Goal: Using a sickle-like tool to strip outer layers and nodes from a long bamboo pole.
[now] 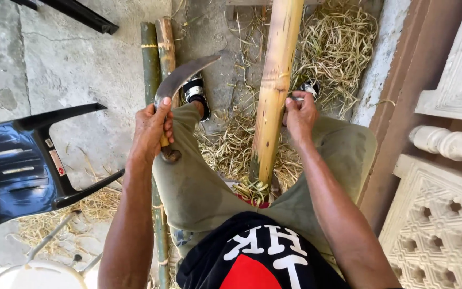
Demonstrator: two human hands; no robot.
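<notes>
My left hand [152, 128] grips the wooden handle of a curved steel blade [184, 76], whose tip arcs to the right above my left knee. A thick yellow bamboo pole [272, 91] stands tilted between my knees, its lower end near my lap. My right hand [299, 113] rests against the pole's right side, fingers pinched on a thin strip at its edge. I sit in olive trousers, both feet on the ground among shavings.
Two thinner bamboo poles [153, 51] lie along the concrete floor at left. A dark blue plastic chair [25, 160] lies tipped over at left. Dry bamboo shavings [338, 43] cover the ground ahead. Carved white stone panels [439, 225] stand at right.
</notes>
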